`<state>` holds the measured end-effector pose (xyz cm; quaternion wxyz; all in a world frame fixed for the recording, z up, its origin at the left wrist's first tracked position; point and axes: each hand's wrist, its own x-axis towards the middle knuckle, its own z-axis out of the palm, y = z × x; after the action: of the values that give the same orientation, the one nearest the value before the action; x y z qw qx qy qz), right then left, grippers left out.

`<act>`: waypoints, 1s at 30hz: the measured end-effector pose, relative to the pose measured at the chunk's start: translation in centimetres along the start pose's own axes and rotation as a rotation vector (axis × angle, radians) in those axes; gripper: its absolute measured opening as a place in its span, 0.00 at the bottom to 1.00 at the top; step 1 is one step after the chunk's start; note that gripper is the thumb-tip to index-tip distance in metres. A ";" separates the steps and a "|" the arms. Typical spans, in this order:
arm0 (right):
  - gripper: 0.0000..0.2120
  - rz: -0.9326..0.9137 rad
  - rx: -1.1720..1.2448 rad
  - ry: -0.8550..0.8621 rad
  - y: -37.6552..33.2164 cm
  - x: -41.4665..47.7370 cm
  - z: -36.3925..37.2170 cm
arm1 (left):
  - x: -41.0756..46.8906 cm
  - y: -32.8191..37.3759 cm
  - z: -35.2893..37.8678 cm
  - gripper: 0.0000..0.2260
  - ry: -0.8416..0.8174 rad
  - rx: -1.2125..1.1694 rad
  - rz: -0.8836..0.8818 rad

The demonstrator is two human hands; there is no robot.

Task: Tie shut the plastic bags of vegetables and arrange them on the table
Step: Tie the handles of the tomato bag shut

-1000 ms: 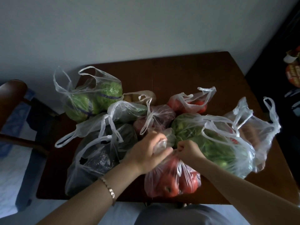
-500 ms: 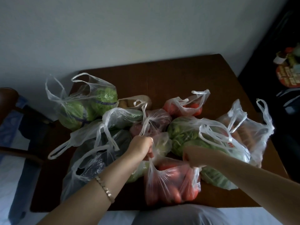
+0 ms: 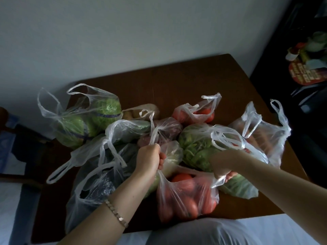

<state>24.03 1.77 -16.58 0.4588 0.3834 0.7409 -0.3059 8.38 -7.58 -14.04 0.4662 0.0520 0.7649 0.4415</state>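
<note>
Your left hand (image 3: 149, 160) and right hand (image 3: 221, 165) each clench a handle of the tomato bag (image 3: 187, 197), lower centre, at the near edge of the dark wooden table (image 3: 185, 82); a pale wall (image 3: 123, 32) fills the upper frame.

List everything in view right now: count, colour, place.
table: one, dark brown, under the bags.
near tomato bag: one, red contents, near edge, centre.
far tomato bag: one, red contents, far centre.
lettuce bag: one, green heads, far left.
leafy greens bag: one, green, right of centre.
orange-filled bag: one, far right.
dark bag: one, near left.
purple-red bag: one, middle.
dark-green bag: one, left of middle.
beige-filled bag: one, far middle.
bracelet: one, gold, left wrist.
left hand: one, grips near tomato bag's handle.
right hand: one, grips its other handle.
</note>
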 end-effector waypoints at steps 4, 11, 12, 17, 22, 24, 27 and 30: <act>0.10 0.020 0.073 -0.027 0.7 0.0 0.3 | 0.0 0.0 -0.5 0.13 -0.030 0.057 -0.012; 0.09 -0.061 0.406 0.267 1.1 -0.3 -1.7 | 0.1 -0.2 -0.4 0.12 -0.099 0.117 -0.044; 0.07 -0.088 0.495 0.320 1.0 -0.4 -2.0 | 0.2 -0.2 -0.4 0.12 -0.118 0.148 -0.037; 0.12 -0.305 0.665 0.495 0.0 -1.7 -1.7 | 0.0 -0.1 -0.6 0.13 -0.210 0.276 -0.015; 0.12 -0.480 0.908 0.694 0.2 -2.0 0.2 | 0.3 -0.2 -0.9 0.13 -0.161 0.212 0.050; 0.13 -0.546 1.264 0.664 -0.1 -1.4 0.9 | 0.4 -0.5 -0.8 0.10 -0.142 0.283 0.144; 0.13 -0.579 1.709 0.475 -0.9 0.2 2.0 | 0.1 -1.6 -0.5 0.09 -0.150 0.298 0.302; 0.10 -0.565 1.788 0.442 -1.8 1.3 2.7 | -0.4 -2.7 -0.2 0.11 -0.254 0.302 0.330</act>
<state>23.33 -0.99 -18.62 -0.2436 0.4479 0.3685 -0.7774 9.31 -9.49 -15.68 0.4670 0.3002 0.7385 0.3826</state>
